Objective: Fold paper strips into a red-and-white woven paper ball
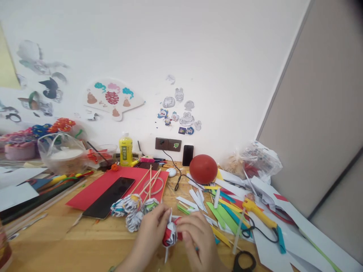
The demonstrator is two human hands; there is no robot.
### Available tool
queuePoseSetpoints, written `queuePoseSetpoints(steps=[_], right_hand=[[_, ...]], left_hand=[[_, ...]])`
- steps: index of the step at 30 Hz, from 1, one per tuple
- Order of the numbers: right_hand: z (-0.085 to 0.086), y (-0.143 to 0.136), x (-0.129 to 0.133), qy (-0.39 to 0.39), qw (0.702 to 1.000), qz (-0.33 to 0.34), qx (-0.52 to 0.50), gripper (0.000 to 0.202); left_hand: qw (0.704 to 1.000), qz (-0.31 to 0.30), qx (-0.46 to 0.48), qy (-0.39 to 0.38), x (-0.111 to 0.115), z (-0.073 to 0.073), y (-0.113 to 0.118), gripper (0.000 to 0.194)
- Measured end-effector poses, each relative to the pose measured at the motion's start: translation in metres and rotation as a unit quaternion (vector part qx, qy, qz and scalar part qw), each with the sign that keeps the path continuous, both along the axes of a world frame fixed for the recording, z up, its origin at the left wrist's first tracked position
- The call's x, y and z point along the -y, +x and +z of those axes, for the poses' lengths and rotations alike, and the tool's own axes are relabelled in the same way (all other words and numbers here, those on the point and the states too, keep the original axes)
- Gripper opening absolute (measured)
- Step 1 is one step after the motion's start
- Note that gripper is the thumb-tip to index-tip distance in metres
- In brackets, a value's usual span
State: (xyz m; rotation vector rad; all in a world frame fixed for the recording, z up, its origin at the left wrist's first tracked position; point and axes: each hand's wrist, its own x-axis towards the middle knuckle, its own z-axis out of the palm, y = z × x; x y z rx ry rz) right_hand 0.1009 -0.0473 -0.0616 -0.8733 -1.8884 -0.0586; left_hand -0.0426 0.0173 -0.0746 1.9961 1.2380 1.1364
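Observation:
Low in the middle of the head view, a crumpled paper ball (170, 235) in red, white and dark stripes sits between my two hands, a thin white end pointing down from it. My left hand (153, 228) pinches it from the left, thumb and fingers closed near its top. From the right, my right hand (198, 236) presses curled fingers on its red edge; part of that grip is hidden. Just behind my left hand lie several crumpled paper balls (133, 221) on thin wooden sticks (150, 183).
Left of centre, a black phone (109, 198) lies on red paper (85, 196). Coloured paper strips (221, 217) spread to the right, near a yellow glue gun (259, 213) and black scissor handles (244, 261). Farther back stand a red balloon (203, 169) and a yellow bottle (125, 150).

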Motion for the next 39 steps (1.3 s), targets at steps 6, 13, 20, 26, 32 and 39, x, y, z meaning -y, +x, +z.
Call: queuePoseSetpoints(steps=[6, 13, 20, 26, 32, 39], right_hand=[[-0.016, -0.007, -0.009, -0.058, 0.996, 0.003, 0.064, 0.043], [-0.026, -0.011, -0.013, -0.034, 0.993, -0.051, 0.099, 0.046], [-0.031, -0.006, -0.015, -0.084, 0.992, -0.088, 0.014, 0.035], [-0.028, -0.001, -0.018, -0.046, 0.989, -0.135, -0.028, 0.037], [-0.017, 0.012, -0.020, -0.057, 0.989, -0.092, -0.098, 0.033], [-0.011, 0.014, -0.023, -0.052, 0.990, -0.084, -0.104, 0.010]], left_hand=[[0.998, 0.011, 0.056, -0.026, 0.000, -0.004, 0.003, 0.022], [0.983, -0.003, 0.150, -0.107, -0.004, -0.009, 0.005, 0.025], [0.914, 0.014, 0.307, -0.265, 0.000, 0.001, 0.009, 0.043], [0.924, -0.066, 0.298, -0.231, 0.002, 0.009, 0.008, 0.038], [0.971, -0.080, 0.195, -0.113, 0.004, 0.006, 0.003, 0.033], [0.993, -0.079, 0.081, 0.025, 0.005, 0.005, 0.000, 0.028]])
